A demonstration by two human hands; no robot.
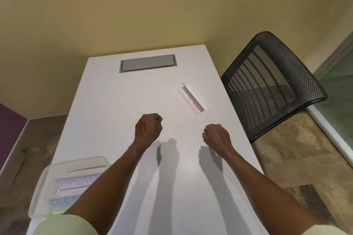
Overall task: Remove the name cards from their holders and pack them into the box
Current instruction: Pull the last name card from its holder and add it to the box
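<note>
A white counter [118, 101] stretches ahead of me to a yellow wall, with a grey cable hatch [148, 62] set in its far end. A black mesh chair [271, 86] stands at the right edge, over mottled flooring. My left hand [148, 129] and right hand [216, 136] hover above the middle of the counter, well apart, both curled into loose fists with nothing in them. One clear holder [191, 97] lies flat beyond my right hand, near the chair. One translucent box [44, 187] sits at the near left corner, partly under my left forearm, with two lettered name cards [76, 182] visible inside.
</note>
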